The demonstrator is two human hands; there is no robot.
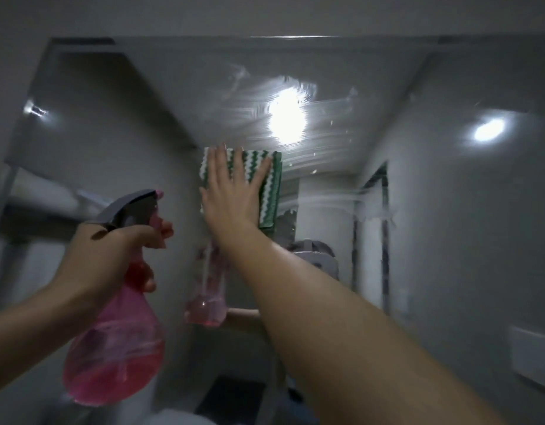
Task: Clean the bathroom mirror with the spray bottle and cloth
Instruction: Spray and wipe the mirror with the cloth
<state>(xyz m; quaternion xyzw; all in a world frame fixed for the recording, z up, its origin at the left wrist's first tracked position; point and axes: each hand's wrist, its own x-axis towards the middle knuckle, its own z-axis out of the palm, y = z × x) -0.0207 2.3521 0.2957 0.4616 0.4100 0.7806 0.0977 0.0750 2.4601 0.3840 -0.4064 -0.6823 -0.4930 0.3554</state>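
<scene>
Nearest, the right hand (231,191) presses the green-and-white cloth (266,191) flat against the mirror (418,194), fingers straight and spread. Left hand (112,253) grips the pink bottle (118,348), one finger on the trigger, nozzle toward the glass. Wet streaks (295,118) cross the upper glass; uneven pressure may leave them drying as smears, and a stray squeeze would wet the wiping arm.

There is one pink see-through plastic spray bottle (115,342). There is one green and white striped cloth (265,185). There are two bare hands, a left hand (112,250) and a right hand (231,194).
</scene>
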